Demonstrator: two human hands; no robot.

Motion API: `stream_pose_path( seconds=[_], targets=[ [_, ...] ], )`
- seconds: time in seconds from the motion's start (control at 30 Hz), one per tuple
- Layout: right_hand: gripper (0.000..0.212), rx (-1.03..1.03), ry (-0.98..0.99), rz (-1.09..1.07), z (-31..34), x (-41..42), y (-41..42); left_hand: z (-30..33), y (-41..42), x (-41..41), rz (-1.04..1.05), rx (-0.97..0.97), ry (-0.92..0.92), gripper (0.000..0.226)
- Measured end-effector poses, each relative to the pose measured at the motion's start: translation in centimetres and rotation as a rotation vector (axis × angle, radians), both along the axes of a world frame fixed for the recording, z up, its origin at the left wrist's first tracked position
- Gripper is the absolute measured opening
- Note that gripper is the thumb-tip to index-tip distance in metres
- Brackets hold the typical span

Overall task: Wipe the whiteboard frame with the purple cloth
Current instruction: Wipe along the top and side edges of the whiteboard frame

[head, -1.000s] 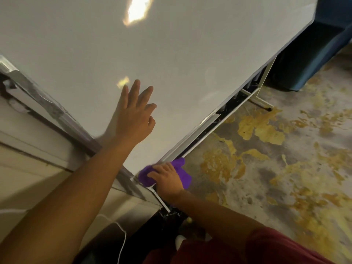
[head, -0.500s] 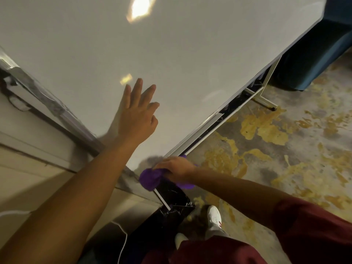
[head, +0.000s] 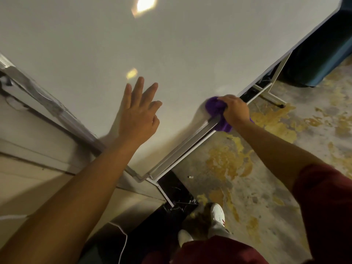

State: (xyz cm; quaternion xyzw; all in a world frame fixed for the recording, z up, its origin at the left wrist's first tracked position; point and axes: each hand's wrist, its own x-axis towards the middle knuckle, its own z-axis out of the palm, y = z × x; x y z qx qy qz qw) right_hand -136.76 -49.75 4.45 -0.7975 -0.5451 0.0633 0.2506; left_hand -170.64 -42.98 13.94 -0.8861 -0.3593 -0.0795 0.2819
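The whiteboard [head: 190, 50] is being steadied by the left hand [head: 138, 116], laid flat on it with fingers straight and spread, nothing grasped. Further right, the purple cloth [head: 216, 109] is being clenched in the right hand [head: 235, 109] and pressed against the frame [head: 181, 149] along the board's lower edge.

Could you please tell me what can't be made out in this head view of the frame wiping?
- Frame under the cloth: hidden by cloth and right hand.
- Right fingers: curled into the cloth, out of sight.
- Left hand palm: faces away, so contact with the board is unclear.
- Board's top: cut off by the image edge.
- Small object on the floor: too small.
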Motion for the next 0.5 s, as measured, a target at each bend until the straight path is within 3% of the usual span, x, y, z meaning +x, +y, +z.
stream_pose_path(
  seconds=[0.1,0.17,0.23,0.33,0.5],
  targets=[
    [0.052,-0.159,0.080,-0.052,-2.2,1.2,-0.9,-0.3,0.1,0.3,0.000,0.002,-0.008,0.048],
    [0.055,-0.174,0.132,-0.099,-3.5,0.1,-2.1,-0.5,0.3,0.2,-0.005,0.003,-0.016,0.049],
    [0.056,-0.129,0.049,-0.093,-4.2,-1.0,-2.9,-0.6,0.3,0.1,-0.005,0.011,-0.021,0.049],
    [0.050,-0.116,-0.154,0.077,-4.3,-2.5,-3.5,-0.6,0.2,0.1,-0.001,0.013,-0.019,0.050],
    [0.039,-0.066,-0.178,0.333,-4.2,-9.1,-5.1,-0.4,0.1,0.2,0.019,0.010,-0.001,0.051]
  ],
)
